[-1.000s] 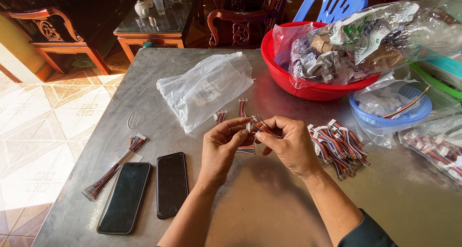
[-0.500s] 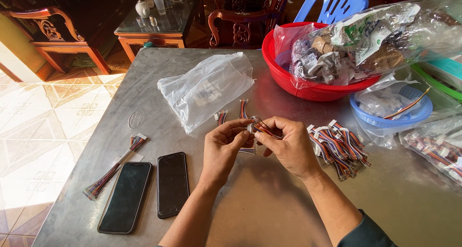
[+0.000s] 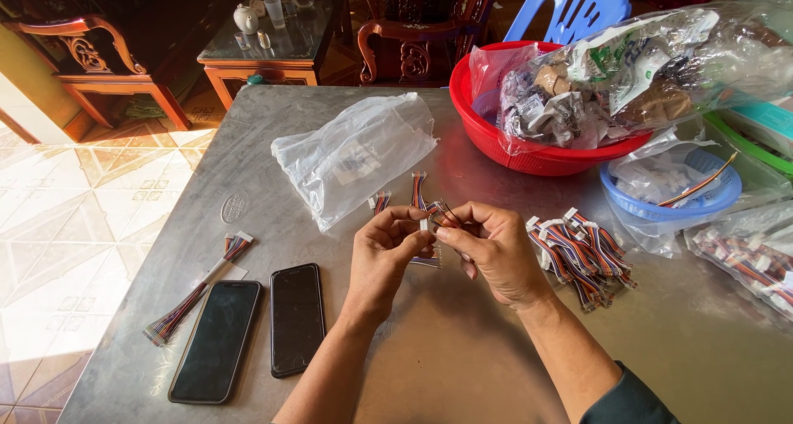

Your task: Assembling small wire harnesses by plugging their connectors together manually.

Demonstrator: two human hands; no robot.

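Your left hand [image 3: 384, 254] and right hand [image 3: 496, 250] together pinched a short multicoloured ribbon wire with white connector [image 3: 435, 216] above the grey metal tabletop [image 3: 462, 350].

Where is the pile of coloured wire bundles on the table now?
In the head view, the pile of wire bundles lies on the metal table, just right of the right hand, below the red basin.

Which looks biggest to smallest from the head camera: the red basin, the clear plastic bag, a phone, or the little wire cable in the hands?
1. Red basin, though partly hidden.
2. Clear plastic bag, close behind.
3. Left phone; nearer the camera, so it may look larger than it is.
4. Wire cable, pinched between left hand and right hand.
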